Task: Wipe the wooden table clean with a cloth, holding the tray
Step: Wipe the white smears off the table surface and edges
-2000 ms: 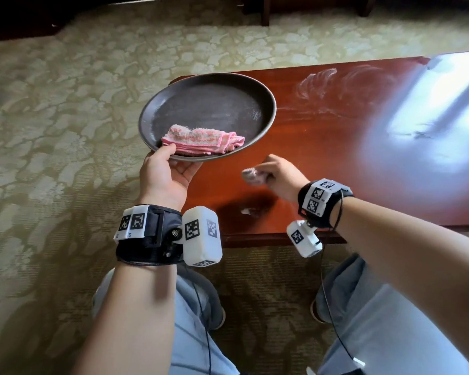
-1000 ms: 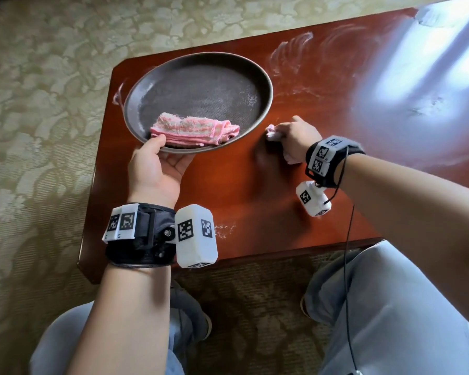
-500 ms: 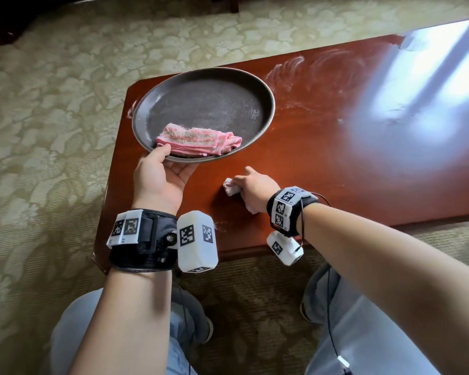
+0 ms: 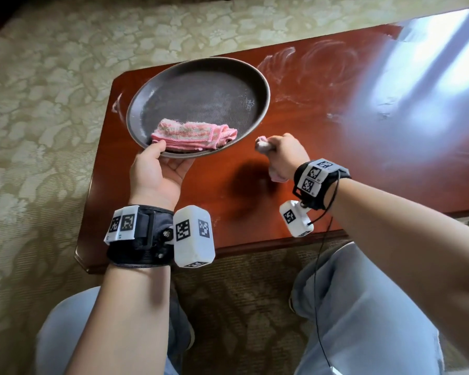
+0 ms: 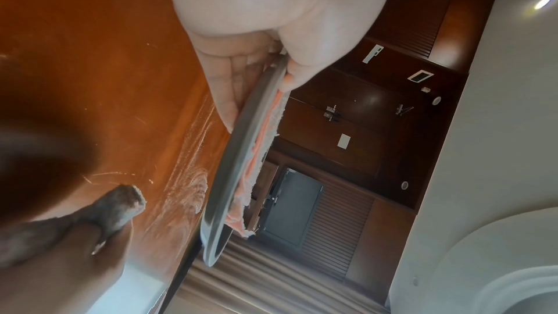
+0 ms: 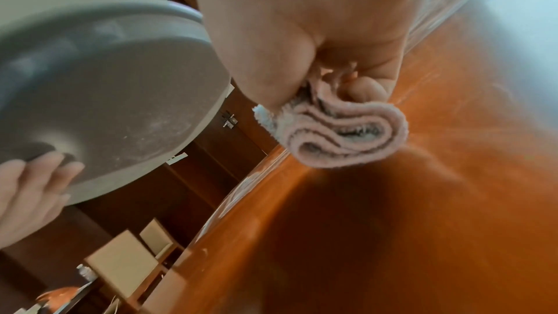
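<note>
My left hand [image 4: 157,175] has its grip on the near rim of the round tray [image 4: 257,77], held up over the worktop [image 4: 363,158]; a folded pink cloth [image 4: 192,133] lies in the tray; my right hand [image 4: 283,155] has its grip tight round a small rolled cloth [image 6: 338,137], just above the wood; white smears [image 4: 309,63] show past the tray.

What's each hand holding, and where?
Left hand grips the tray at its near rim; right hand clutches a folded cloth by one end.

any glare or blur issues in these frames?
Head: window glare washes out the far right of the table. Left wrist: right hand dark and blurred in the near corner; tray sharp. Right wrist: cloth sharp, tray underside soft.
</note>
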